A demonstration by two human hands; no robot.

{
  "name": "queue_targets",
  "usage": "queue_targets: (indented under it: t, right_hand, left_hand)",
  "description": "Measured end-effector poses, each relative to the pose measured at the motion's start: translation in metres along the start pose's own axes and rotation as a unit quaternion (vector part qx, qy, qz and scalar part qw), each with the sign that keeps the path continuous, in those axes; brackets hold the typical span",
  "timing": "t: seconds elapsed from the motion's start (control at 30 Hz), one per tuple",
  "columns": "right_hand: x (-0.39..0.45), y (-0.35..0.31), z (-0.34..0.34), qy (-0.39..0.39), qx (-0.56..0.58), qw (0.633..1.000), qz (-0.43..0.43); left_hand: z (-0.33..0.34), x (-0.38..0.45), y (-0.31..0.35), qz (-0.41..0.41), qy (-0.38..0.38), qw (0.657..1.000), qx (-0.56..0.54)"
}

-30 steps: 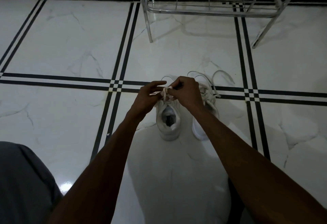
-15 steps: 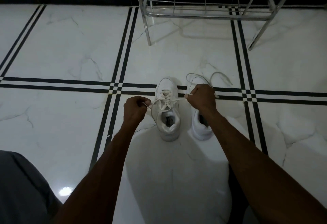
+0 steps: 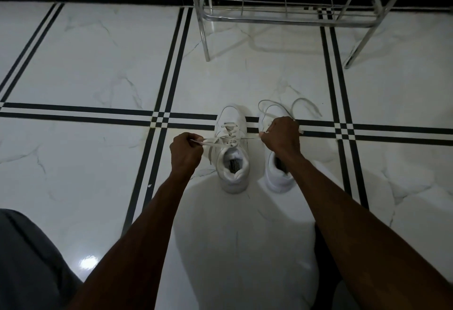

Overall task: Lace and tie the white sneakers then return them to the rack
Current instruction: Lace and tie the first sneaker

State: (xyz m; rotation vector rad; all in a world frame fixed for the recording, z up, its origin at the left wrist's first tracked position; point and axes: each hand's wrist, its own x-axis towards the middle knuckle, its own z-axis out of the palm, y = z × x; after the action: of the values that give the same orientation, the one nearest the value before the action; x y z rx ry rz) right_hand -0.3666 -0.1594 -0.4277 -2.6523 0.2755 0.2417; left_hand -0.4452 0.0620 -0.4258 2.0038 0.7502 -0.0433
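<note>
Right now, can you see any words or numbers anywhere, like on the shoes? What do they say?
Label inside the left shoe, on the insole: dark with pale print, too small and blurred to read.
Right shoe: no text shows; the right hand covers part of it.
Rack, floor, laces, left hand: no words, numbers or signs.

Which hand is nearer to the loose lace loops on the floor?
Right. The right hand lies just below the loose lace loops; the left hand is across the left sneaker.
</note>
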Motion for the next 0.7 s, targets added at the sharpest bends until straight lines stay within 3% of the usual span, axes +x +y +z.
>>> queue_targets:
  t: [0.13,0.27,0.5,0.6,0.7]
  right_hand:
    - [-0.002,0.002,0.007,0.01,-0.007,1.0,-0.014]
    - [-0.007,0.004,0.003,-0.014,-0.006,0.999,-0.042]
    - [-0.021,-0.032,-0.009,-0.04,0.154,0.969,-0.187]
    - [-0.039,-0.036,0.0,-0.128,0.081,0.952,-0.267]
    - [-0.051,-0.028,0.004,-0.131,0.009,0.941,-0.313]
  left_hand:
    - [0.0,-0.001,-0.002,-0.012,-0.008,1.0,-0.016]
    - [-0.008,0.001,-0.007,-0.002,-0.071,0.997,-0.033]
    - [-0.009,0.007,0.0,0.037,-0.109,0.993,-0.035]
    - [-0.002,0.002,0.004,0.039,-0.104,0.994,-0.025]
    - [-0.003,0.002,0.004,0.034,-0.086,0.995,-0.027]
